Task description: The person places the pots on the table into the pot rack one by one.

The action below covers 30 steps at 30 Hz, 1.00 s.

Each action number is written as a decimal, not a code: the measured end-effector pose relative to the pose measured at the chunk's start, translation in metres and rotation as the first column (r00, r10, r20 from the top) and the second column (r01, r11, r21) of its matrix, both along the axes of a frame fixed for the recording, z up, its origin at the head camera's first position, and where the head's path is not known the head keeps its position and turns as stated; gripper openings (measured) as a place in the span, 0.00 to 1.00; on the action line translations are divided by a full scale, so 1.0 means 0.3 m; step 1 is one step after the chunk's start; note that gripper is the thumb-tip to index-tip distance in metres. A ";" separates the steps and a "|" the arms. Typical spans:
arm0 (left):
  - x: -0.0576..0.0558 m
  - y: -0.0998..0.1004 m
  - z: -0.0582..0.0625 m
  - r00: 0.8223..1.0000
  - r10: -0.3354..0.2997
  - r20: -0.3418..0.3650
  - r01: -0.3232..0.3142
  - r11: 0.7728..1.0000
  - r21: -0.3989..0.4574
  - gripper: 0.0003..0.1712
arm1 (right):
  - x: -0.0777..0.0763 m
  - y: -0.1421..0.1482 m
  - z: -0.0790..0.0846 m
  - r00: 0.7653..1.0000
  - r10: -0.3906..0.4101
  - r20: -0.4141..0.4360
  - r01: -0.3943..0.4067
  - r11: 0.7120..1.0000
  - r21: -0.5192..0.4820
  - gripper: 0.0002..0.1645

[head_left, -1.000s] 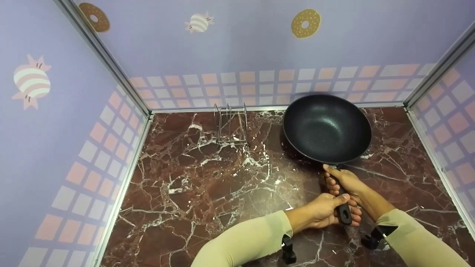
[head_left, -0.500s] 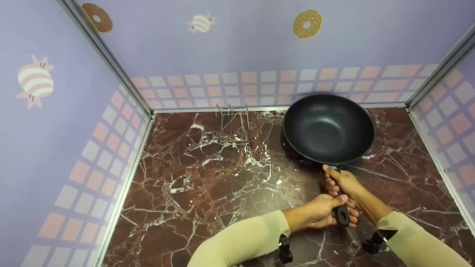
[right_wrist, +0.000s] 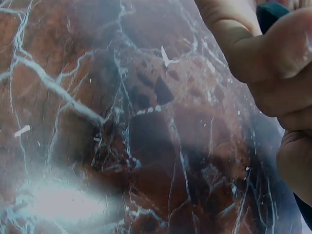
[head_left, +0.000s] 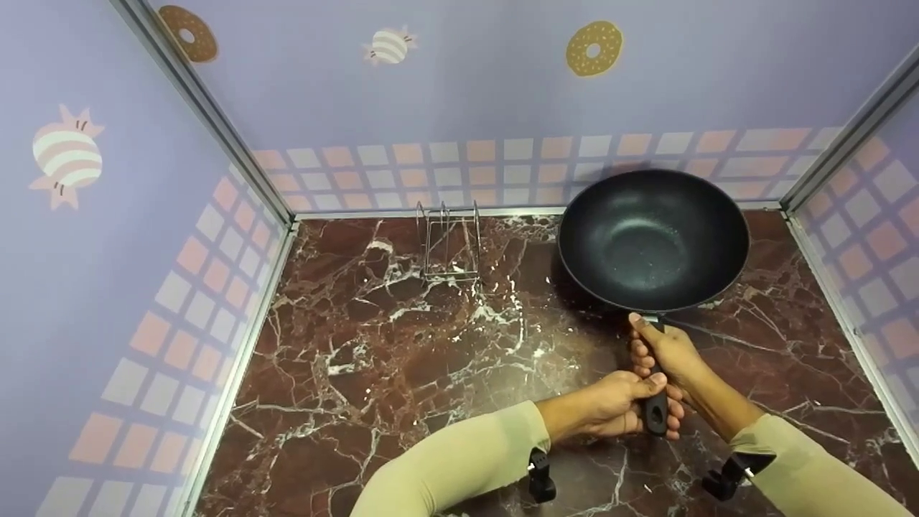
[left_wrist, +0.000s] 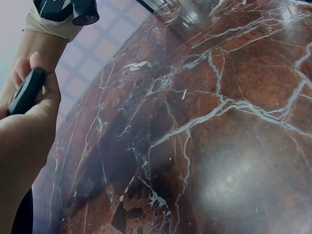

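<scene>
A black wok (head_left: pixel 650 244) hangs above the right side of the counter, its inside facing up toward the head camera and no contents visible. Its black handle (head_left: pixel 655 413) points toward me. My right hand (head_left: pixel 671 352) grips the handle close to the pan, thumb lying along its top. Nearer the handle's end, my left hand (head_left: pixel 621 403) holds it too, with the fingers passing underneath and the thumb on top. The left wrist view shows the handle's end (left_wrist: pixel 28 91) beside the left hand. In the right wrist view the curled fingers (right_wrist: pixel 273 63) of the right hand show.
A small wire rack (head_left: pixel 451 244) stands at the back, left of the wok. The red-brown marble counter (head_left: pixel 402 359) has pale veins. Patterned walls (head_left: pixel 467 86) bound it at the back and both sides. Black cameras (head_left: pixel 542 477) are strapped at the wrists.
The wok has moved a little right and looks larger, as if raised, while its handle end has swung slightly left. Both hands have kept their hold on the handle.
</scene>
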<state>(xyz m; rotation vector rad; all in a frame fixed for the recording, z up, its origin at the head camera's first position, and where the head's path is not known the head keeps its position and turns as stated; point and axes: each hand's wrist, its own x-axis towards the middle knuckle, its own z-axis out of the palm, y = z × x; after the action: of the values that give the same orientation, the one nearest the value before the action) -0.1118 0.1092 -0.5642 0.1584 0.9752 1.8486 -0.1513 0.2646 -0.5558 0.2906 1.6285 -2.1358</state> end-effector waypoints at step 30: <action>0.010 -0.109 0.097 0.997 -0.058 -0.059 0.072 0.956 0.283 0.22 | -0.002 -0.069 0.141 0.985 0.155 -0.082 -0.175 0.901 -0.397 0.25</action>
<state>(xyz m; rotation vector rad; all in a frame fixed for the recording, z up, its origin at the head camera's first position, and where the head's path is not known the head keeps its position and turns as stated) -0.1089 0.0764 -0.5351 0.4083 0.7232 1.9241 -0.1519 0.2438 -0.5136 -0.0297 1.1466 -2.2921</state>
